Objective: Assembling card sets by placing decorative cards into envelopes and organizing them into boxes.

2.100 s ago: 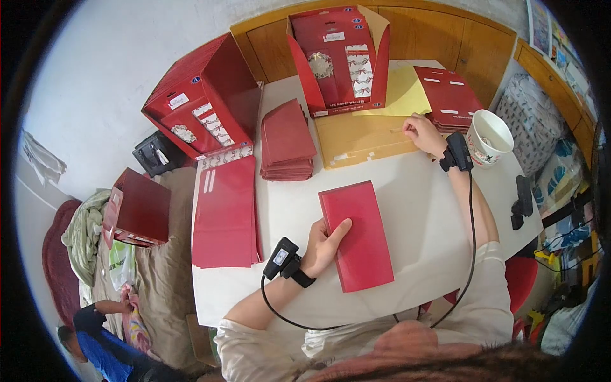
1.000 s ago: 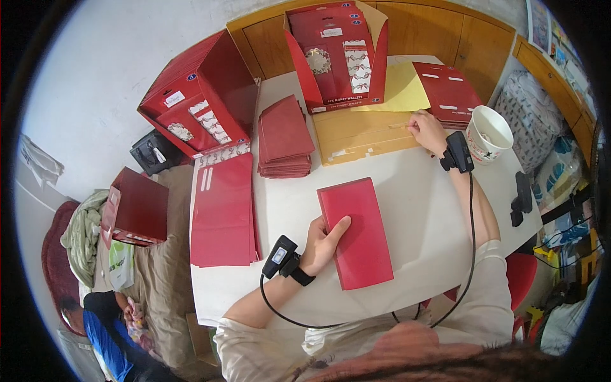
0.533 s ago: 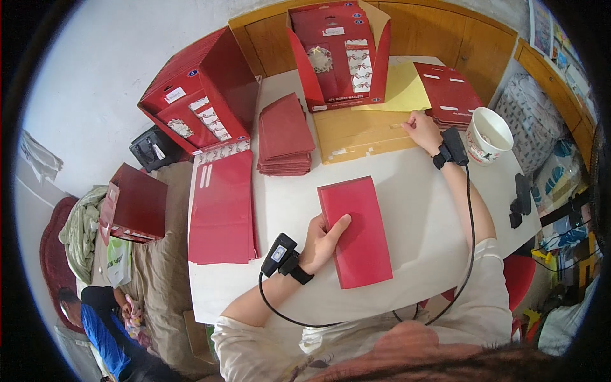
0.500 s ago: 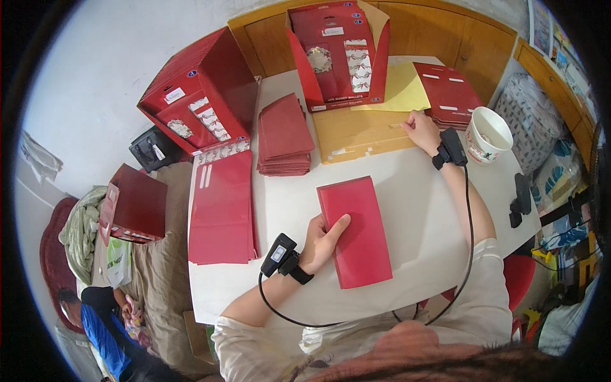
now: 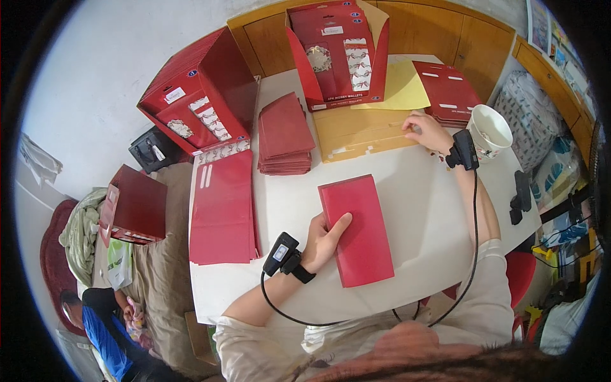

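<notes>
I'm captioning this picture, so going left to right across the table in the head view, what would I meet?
Flat red sheets, dark red stack, held red card, right hand, white paper cup, black device.

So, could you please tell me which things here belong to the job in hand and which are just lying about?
Likely the job's:
red card in the left hand
tan board by the right hand
dark red stack

Probably just lying about:
black bag
pale green cloth
white plastic bag
</notes>
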Demonstrator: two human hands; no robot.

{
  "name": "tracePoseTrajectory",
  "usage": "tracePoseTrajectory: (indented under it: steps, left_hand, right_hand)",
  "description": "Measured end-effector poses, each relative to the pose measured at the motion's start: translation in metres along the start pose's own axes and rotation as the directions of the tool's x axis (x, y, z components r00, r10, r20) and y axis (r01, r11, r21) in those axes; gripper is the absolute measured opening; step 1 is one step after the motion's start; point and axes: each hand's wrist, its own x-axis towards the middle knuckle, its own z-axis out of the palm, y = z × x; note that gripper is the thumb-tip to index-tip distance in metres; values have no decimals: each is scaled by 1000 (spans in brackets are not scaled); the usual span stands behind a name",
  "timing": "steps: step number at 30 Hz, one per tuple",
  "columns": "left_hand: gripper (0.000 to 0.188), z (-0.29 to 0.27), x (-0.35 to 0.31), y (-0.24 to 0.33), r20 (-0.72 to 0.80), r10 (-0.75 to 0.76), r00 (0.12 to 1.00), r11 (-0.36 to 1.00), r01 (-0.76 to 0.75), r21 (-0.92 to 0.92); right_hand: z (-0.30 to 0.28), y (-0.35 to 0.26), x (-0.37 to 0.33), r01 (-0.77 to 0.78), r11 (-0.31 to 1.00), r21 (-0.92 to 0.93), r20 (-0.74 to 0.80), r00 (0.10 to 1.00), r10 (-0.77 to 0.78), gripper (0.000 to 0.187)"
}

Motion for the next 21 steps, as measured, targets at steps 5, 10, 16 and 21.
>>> tracePoseTrajectory:
  steps: [5,10,16,21]
  left_hand:
    - [31,2,2,-1,10,26,1000,999,-25,-28]
    - [32,-2,4,-6,20,23,1000,998,-22,-64]
    - [32,2,1,2,1,26,1000,999,-26,-22]
    - [31,1,1,2,-6,-9,1000,999,9,-31]
  right_hand:
    - [3,8,-1,-12,993,120,18,1000,10,12]
    - [4,7,-2,33,999,-36,14,999,-32,9]
    - [4,6,-3,86,992,-94,-12,996,-88,8]
    - [4,0,-5,81,986,-145,-20,996,-85,8]
